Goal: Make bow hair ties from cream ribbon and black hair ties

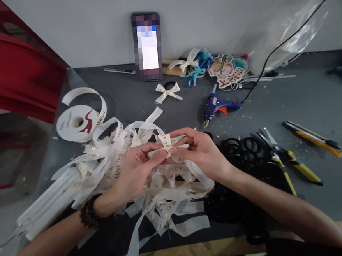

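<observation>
Between both hands, above the middle of the ribbon heap, is a white ribbon [166, 141] with gold lettering, folded and pinched at its centre. My left hand [140, 163] is closed on its left side, thumb and fingertips pressed together. From the other side my right hand [197, 151] pinches the same ribbon, the two thumbs nearly touching. Beneath them lies a loose pile of printed white ribbon strips [165, 212]. A finished-looking white bow [168, 92] on a black hair tie rests beyond the hands. The fingers partly hide the folds.
A ribbon spool [77, 123] lies at the left. A blue glue gun [218, 106], black hair ties [237, 193], yellow-handled scissors [301, 167] and a box cutter [315, 137] lie to the right. A phone [148, 47] leans on the wall; a black cord [293, 37] crosses the upper right.
</observation>
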Demonstrator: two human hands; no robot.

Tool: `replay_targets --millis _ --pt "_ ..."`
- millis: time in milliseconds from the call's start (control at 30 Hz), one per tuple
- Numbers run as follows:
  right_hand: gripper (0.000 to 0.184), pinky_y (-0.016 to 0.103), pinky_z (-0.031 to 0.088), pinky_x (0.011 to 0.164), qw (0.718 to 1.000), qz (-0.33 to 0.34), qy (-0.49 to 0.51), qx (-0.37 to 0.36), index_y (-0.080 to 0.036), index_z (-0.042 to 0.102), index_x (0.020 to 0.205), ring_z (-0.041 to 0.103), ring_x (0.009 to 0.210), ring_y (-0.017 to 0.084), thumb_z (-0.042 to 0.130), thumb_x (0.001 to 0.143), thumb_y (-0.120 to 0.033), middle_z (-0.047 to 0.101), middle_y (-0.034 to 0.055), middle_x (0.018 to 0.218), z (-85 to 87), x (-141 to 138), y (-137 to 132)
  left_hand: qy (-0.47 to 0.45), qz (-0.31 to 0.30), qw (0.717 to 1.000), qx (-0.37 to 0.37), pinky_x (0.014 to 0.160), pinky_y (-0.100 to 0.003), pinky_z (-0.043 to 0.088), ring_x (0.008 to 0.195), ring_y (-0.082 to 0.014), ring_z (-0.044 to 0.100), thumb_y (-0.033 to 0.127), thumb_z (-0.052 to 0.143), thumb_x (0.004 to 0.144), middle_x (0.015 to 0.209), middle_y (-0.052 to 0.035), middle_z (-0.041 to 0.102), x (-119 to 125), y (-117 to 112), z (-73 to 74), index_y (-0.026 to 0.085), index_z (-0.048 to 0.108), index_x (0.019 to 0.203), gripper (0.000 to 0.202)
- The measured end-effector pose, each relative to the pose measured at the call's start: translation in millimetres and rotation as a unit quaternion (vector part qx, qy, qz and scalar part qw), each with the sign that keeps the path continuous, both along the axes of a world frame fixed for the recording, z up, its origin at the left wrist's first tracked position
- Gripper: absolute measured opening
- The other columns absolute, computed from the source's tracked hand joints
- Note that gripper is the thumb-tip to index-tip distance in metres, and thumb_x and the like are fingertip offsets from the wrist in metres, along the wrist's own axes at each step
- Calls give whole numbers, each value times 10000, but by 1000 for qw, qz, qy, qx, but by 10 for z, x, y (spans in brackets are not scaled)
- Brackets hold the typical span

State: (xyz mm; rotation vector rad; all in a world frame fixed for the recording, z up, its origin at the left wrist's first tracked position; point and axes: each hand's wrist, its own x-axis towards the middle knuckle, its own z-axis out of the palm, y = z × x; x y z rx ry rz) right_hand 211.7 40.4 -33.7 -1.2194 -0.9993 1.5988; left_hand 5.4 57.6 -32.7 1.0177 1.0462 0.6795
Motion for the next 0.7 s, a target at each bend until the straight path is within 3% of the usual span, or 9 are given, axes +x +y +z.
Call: replay_targets --millis 100,233,367,500,600,700 --pt "532 280 570 646 995 -8 84 -59 -201 722 1148 705 651 134 967 710 -380 755 -32 762 -41 -18 17 -50 10 997 -50 738 -297 647 737 -161 744 388 868 856 785 -28 766 28 -1 -19 203 795 881 200" --pt "506 276 562 625 992 -19 102 -73 -207 716 1121 704 642 135 963 723 -398 742 -38 738 -56 -33 11 -72 28 997 -31 774 -294 652 779 -149 746 343 880 850 865 -20 783 40 -5 -49 227 826 917 145" --pt "382 294 569 699 1000 -6 -5 7 -205 727 1104 743 758 157 903 806 -366 785 6 846 -36 -12 -7 9 13 1000 24 776 -288 632 805 -152 726 375 819 915 919 -39 786 19 -12 -19 214 823 975 172" --pt "320 314 550 759 984 -5 -155 85 -207 726 1144 764 863 183 843 872 -327 806 28 916 -8 0 -29 82 -8 995 59 627 -267 575 727 -158 693 423 835 884 893 -38 763 8 -14 42 208 750 1020 268" --pt "360 320 556 766 980 17 -177 90 -202 706 1192 775 893 199 834 881 -330 810 31 924 12 1 -36 93 -5 994 52 551 -240 515 633 -129 629 426 890 816 779 -9 703 12 -4 55 194 694 846 305" --pt "313 333 572 870 980 38 -140 138 -212 708 1239 760 1032 196 746 964 -356 800 61 1143 46 12 -35 77 3 996 43 582 -232 524 646 -119 623 422 874 834 779 3 686 11 15 64 195 687 845 295"
